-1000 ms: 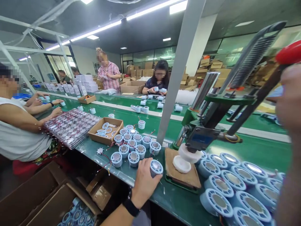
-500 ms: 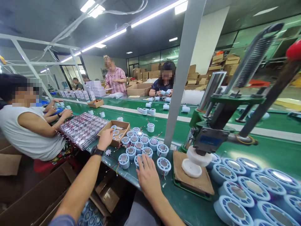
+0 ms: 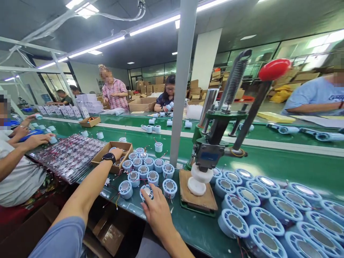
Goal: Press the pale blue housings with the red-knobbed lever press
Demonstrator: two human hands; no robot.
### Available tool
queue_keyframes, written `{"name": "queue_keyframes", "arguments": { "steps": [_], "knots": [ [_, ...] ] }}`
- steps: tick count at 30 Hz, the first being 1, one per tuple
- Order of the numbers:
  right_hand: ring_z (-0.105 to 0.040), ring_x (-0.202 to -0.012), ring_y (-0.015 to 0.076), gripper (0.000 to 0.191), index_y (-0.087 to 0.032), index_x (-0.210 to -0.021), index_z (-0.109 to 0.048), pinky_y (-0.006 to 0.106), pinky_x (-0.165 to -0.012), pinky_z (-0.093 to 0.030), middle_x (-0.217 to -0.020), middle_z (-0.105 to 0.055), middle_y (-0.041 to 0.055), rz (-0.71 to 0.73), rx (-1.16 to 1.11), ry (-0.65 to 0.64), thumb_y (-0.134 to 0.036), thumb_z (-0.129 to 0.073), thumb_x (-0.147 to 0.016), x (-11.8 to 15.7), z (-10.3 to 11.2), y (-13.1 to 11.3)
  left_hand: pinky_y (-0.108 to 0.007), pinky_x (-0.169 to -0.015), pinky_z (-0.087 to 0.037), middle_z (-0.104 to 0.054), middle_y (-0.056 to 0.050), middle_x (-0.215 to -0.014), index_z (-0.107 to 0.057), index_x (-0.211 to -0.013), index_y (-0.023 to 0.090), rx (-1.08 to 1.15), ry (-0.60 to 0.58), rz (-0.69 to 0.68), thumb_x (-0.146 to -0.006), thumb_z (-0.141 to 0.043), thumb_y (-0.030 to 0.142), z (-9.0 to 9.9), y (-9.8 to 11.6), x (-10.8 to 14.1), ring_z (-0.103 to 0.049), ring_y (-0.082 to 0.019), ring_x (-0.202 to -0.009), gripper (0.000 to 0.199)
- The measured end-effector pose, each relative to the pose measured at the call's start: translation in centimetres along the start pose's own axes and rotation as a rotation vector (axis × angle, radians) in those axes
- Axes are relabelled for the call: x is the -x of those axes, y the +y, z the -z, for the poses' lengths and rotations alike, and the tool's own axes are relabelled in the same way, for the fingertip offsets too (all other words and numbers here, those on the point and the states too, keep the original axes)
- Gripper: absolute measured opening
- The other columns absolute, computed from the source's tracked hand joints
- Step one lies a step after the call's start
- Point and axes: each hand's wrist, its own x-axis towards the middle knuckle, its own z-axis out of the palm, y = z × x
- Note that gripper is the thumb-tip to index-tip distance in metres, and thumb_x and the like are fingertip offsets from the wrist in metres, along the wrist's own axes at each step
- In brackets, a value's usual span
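Observation:
My left hand reaches down into a small cardboard box; its fingers are mostly hidden there. Light-blue plastic rings lie in that box. My right hand is open, its fingers apart at the near edge of a light-blue round housing with a grey disc in its top. Similar housings stand grouped just behind it, several with thin wires trailing out. Another housing stands right of my right hand.
A green hand press with a red-knobbed lever stands to the right, white round dies at its base. Many blue housings crowd beyond it. Left lies a stack of wired boards. A grey post rises mid-bench. Co-workers sit around.
My left hand has gone from the box's rim down into it. My right hand has drawn back slightly, uncovering the housing. The view has turned right.

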Motion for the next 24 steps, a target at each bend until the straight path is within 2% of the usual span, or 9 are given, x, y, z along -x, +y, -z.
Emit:
{"name": "queue_keyframes", "arguments": {
  "steps": [3, 5, 7, 10, 13, 15, 20, 22, 24],
  "knots": [
    [-0.054, -0.112, 0.0256, 0.032, -0.024, -0.11, -0.063, 0.04, -0.089, -0.054, -0.131, -0.053, 0.0098, -0.023, -0.044, -0.026, -0.014, -0.066, -0.08, -0.2, -0.3, -0.1, -0.035, -0.087, -0.047, -0.069, -0.006, -0.077, -0.062, -0.082, 0.014, -0.08, 0.079, -0.049, -0.083, -0.057, 0.023, 1.7, 1.4, 1.3, -0.064, -0.022, -0.085, 0.01],
    [-0.053, -0.113, 0.0246, 0.022, -0.021, -0.103, -0.063, 0.041, -0.092, -0.053, -0.129, -0.055, 0.0092, -0.046, -0.089, -0.03, -0.013, -0.064, -0.082, 0.3, 0.0, 0.2, -0.035, -0.093, -0.045, -0.07, -0.007, -0.095, -0.062, -0.1, 0.012, -0.113, 0.137, -0.087, -0.086, -0.046, 0.017, 2.8, 2.3, 3.4, -0.062, -0.02, -0.094, 0.022],
    [-0.052, -0.114, 0.0235, 0.012, -0.019, -0.095, -0.06, 0.041, -0.093, -0.051, -0.127, -0.058, 0.0088, -0.071, -0.146, -0.031, -0.013, -0.061, -0.084, 1.0, 0.5, 0.7, -0.032, -0.091, -0.045, -0.07, -0.006, -0.101, -0.062, -0.11, 0.014, -0.125, 0.153, -0.121, -0.087, -0.042, 0.017, 3.3, 3.2, 6.8, -0.062, -0.02, -0.093, 0.031],
    [-0.053, -0.115, 0.0224, 0.005, -0.018, -0.09, -0.057, 0.041, -0.095, -0.05, -0.123, -0.061, 0.0088, -0.096, -0.243, -0.004, -0.014, -0.058, -0.086, 1.8, 1.4, 1.3, -0.028, -0.079, -0.049, -0.073, -0.002, -0.09, -0.068, -0.108, 0.02, -0.016, -0.017, -0.159, -0.084, -0.047, 0.026, 2.7, 4.0, 13.9, -0.065, -0.019, -0.08, 0.031],
    [-0.055, -0.118, 0.0203, 0.022, -0.018, -0.108, -0.057, 0.036, -0.096, -0.051, -0.127, -0.059, 0.0111, -0.153, -0.341, 0.08, -0.014, -0.054, -0.087, 1.9, 1.8, 1.6, -0.028, -0.073, -0.05, -0.074, -0.002, -0.088, -0.071, -0.103, 0.022, 0.196, -0.298, -0.118, -0.083, -0.048, 0.027, 0.5, 4.1, 20.3, -0.067, -0.02, -0.078, 0.031],
    [-0.058, -0.116, 0.018, 0.03, -0.018, -0.117, -0.055, 0.031, -0.095, -0.053, -0.126, -0.059, 0.0119, -0.194, -0.414, 0.155, -0.014, -0.053, -0.087, 1.6, 2.1, 1.7, -0.028, -0.072, -0.051, -0.074, -0.003, -0.086, -0.072, -0.098, 0.022, 0.286, -0.39, -0.057, -0.082, -0.048, 0.026, -1.2, 3.8, 22.8, -0.067, -0.02, -0.078, 0.029],
    [-0.061, -0.111, 0.0176, 0.027, -0.018, -0.11, -0.054, 0.031, -0.094, -0.053, -0.118, -0.06, 0.0114, -0.157, -0.531, 0.306, -0.014, -0.053, -0.084, 2.2, 4.2, 2.0, -0.029, -0.072, -0.05, -0.073, -0.004, -0.085, -0.07, -0.096, 0.018, 0.353, -0.35, 0.042, -0.082, -0.045, 0.023, -4.2, 3.3, 23.6, -0.067, -0.02, -0.077, 0.029],
    [-0.06, -0.111, 0.0177, 0.025, -0.018, -0.106, -0.055, 0.032, -0.094, -0.053, -0.116, -0.059, 0.011, -0.101, -0.509, 0.257, -0.011, -0.052, -0.082, 3.2, 5.7, 2.2, -0.03, -0.077, -0.051, -0.074, -0.005, -0.091, -0.07, -0.101, 0.018, 0.346, -0.332, 0.006, -0.084, -0.045, 0.02, -5.4, 3.7, 23.4, -0.067, -0.02, -0.082, 0.03],
    [-0.059, -0.111, 0.0172, 0.025, -0.019, -0.102, -0.057, 0.031, -0.092, -0.053, -0.115, -0.059, 0.0106, -0.057, -0.46, 0.166, -0.008, -0.051, -0.08, 4.5, 7.4, 2.8, -0.033, -0.084, -0.051, -0.073, -0.007, -0.098, -0.069, -0.103, 0.018, 0.294, -0.33, -0.108, -0.085, -0.043, 0.015, -6.8, 4.5, 23.4, -0.066, -0.022, -0.09, 0.032]
  ]
}}
